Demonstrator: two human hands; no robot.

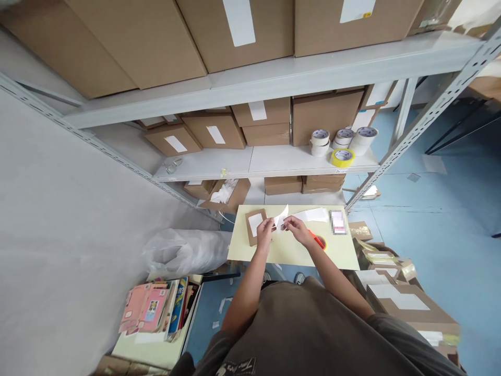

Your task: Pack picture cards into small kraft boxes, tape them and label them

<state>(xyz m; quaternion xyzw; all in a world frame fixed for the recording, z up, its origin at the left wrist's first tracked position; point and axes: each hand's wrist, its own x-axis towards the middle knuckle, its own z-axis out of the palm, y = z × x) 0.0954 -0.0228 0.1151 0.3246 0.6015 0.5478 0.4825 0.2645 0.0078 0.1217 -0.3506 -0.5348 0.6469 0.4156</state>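
Note:
Over the pale yellow table (282,254), my left hand (265,232) pinches a small white paper sheet (281,216), which curls upward and looks like a label. The fingers of my right hand (296,230) are closed on the sheet's right edge. Beside my left hand lies a small cardboard box (251,238) with a white label on top. An orange tape dispenser (316,239) with a roll in it rests by my right wrist, partly hidden by it. Behind my right hand is a strip of white paper (313,214).
A blurred-out flat item (338,222) lies at the table's right end. Grey metal shelves (274,73) with cartons rise in front, holding white tape rolls (320,142) and a yellow roll (342,157). Boxes (407,303) are piled at right; a plastic-wrapped bundle (188,250) lies left.

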